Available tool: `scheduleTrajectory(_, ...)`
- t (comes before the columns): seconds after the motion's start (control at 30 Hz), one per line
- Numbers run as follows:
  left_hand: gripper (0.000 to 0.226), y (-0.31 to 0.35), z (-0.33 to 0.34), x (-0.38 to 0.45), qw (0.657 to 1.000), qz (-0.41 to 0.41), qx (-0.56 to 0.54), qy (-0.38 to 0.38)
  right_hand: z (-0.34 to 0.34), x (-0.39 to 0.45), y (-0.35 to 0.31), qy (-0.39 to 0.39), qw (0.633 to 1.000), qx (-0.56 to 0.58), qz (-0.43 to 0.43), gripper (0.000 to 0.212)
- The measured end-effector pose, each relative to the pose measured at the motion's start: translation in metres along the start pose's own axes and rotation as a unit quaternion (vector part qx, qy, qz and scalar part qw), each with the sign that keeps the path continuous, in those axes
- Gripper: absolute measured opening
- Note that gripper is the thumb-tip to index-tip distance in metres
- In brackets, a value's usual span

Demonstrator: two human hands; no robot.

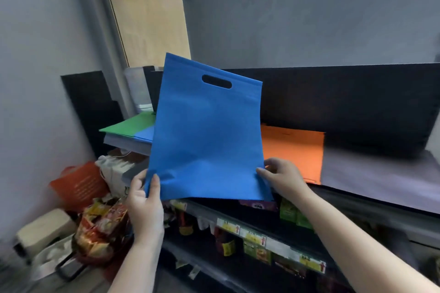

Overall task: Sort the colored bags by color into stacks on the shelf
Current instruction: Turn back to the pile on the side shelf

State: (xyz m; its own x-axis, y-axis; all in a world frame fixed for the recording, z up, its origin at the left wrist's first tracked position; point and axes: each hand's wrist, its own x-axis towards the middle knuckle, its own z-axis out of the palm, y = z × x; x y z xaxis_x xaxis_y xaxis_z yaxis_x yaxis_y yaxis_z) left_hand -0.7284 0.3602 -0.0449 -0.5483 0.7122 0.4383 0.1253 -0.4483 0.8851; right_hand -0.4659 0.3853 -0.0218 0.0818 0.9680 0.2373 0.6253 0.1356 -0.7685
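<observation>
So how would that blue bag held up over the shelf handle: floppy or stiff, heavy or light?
The flat blue non-woven bag with a cut-out handle probably has some body: pinched only at its bottom corners by the left hand and right hand, it stands upright with only slight bowing. Likely very light, since fingertip pinches suffice. It seems thin, so it should bend easily if pushed.

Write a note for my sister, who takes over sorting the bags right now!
Left hand pinches the blue bag's bottom left corner; right hand pinches its bottom right corner. The bag is held upright above the shelf.
Done: a green bag and another blue one lie at the left, an orange bag at the right.
Left: lay the held bag on the blue one.
</observation>
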Motion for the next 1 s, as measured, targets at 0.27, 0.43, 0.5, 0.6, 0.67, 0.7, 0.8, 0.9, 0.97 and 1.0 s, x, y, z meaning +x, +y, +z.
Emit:
scheduleTrajectory(0.27, 0.022, -0.049, -0.085, 0.11, 0.997, 0.038, 0.062, -0.03, 0.122, 0.046, -0.055, 0.046, 0.996, 0.073, -0.032, 0.005)
scheduleTrajectory(0.43, 0.021, -0.079, -0.11, 0.173, 0.992, 0.045, 0.107, -0.045, 0.176, 0.076, -0.074, 0.073, 0.993, 0.07, -0.055, 0.007)
scheduleTrajectory(0.5, 0.019, -0.09, -0.113, 0.197, 0.991, 0.039, 0.117, -0.052, 0.191, 0.092, -0.082, 0.077, 0.993, 0.066, -0.056, 0.01)
scheduleTrajectory(0.6, 0.01, -0.106, -0.11, 0.233, 0.988, 0.047, 0.137, -0.062, 0.208, 0.122, -0.091, 0.089, 0.992, 0.072, -0.055, 0.009)
scheduleTrajectory(0.67, 0.006, -0.117, -0.106, 0.257, 0.986, 0.055, 0.145, -0.064, 0.219, 0.144, -0.093, 0.108, 0.989, 0.074, -0.062, 0.01)
scheduleTrajectory(0.7, 0.007, -0.122, -0.102, 0.268, 0.985, 0.059, 0.146, -0.067, 0.224, 0.156, -0.094, 0.117, 0.988, 0.078, -0.064, 0.011)
scheduleTrajectory(0.8, 0.009, -0.136, -0.092, 0.301, 0.984, 0.067, 0.146, -0.08, 0.239, 0.19, -0.094, 0.142, 0.983, 0.101, -0.063, 0.011)
scheduleTrajectory(0.9, 0.008, -0.152, -0.078, 0.337, 0.98, 0.081, 0.158, -0.092, 0.255, 0.227, -0.094, 0.158, 0.98, 0.105, -0.064, 0.01)
scheduleTrajectory(0.97, 0.01, -0.163, -0.064, 0.365, 0.977, 0.084, 0.164, -0.108, 0.263, 0.25, -0.093, 0.177, 0.977, 0.099, -0.066, 0.013)
scheduleTrajectory(1.0, 0.009, -0.169, -0.056, 0.378, 0.975, 0.083, 0.168, -0.118, 0.267, 0.26, -0.092, 0.187, 0.976, 0.096, -0.064, 0.014)
